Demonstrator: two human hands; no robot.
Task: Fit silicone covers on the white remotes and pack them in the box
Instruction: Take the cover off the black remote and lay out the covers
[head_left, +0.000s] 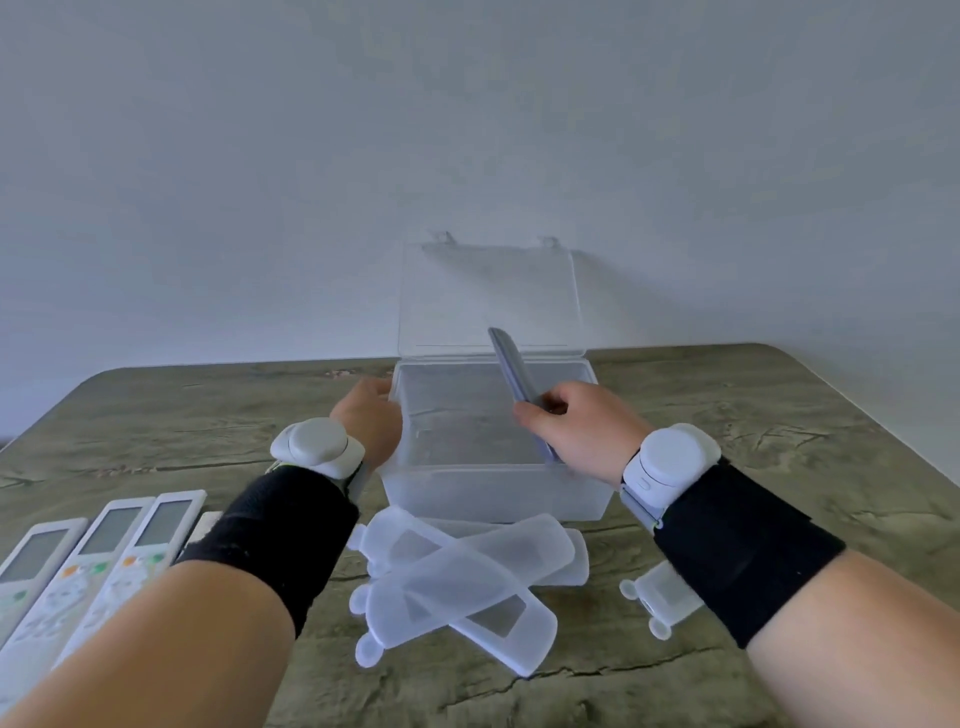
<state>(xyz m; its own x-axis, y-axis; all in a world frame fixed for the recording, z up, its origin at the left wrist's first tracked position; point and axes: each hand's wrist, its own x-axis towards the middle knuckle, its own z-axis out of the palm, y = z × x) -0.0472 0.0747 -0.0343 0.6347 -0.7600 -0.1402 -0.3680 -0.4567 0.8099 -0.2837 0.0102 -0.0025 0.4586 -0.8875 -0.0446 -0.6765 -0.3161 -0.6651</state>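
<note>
One head-worn wide-angle view looks forward and down, close over the bench (727, 415), toward the wall (467, 130).

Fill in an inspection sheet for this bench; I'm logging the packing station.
Surface: wood-grain table, worn.
Job's things: clear box, lid open; three bare remotes at left, a fourth mostly hidden; empty silicone covers piled in front.
Clutter: nothing seen.
Grippers: left hand steadies the box; right hand holds a covered remote over it.
Cables: nothing seen.
Surroundings: plain wall.
</note>
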